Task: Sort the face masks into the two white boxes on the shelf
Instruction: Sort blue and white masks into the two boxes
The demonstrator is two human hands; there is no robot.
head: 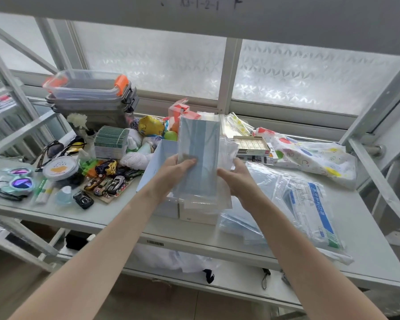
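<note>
Left hand: the left hand (pixel 179 168) is seen gripping a stack of blue face masks in clear wrap (pixel 198 158) near its lower half, thumb laid across the front, fingers hidden behind

Right hand: the right hand (pixel 234 175) is held at the stack's right edge, touching the loose clear wrap; whether its fingers are closed on the plastic or merely steadying it cannot be told, since they are hidden behind the pack

Mask stack: it is held upright, raised above the boxes, not yet lowered into either one

Left white box: the left white box (pixel 156 158) is open, its inner wall is visible, and no masks can be made out inside, though much of it is covered by the hand

Right white box: the right white box (pixel 198 217) stands touching the first on the grey shelf (pixel 125 218); its opening is hidden by the held stack, so its contents are possibly nil but cannot be confirmed

Still to sort: a heap of bagged blue masks (pixel 263 199) lies just beside the boxes on the right, topped by a printed surgical mask packet (pixel 314 211)

Not part of the job: toy cars (pixel 106 183), mirrored sunglasses (pixel 21 183) and stacked clear containers with orange latches (pixel 90 93) lie to the left

Progress judged: early; one stack is in hand, most packs remain outside the boxes
</note>
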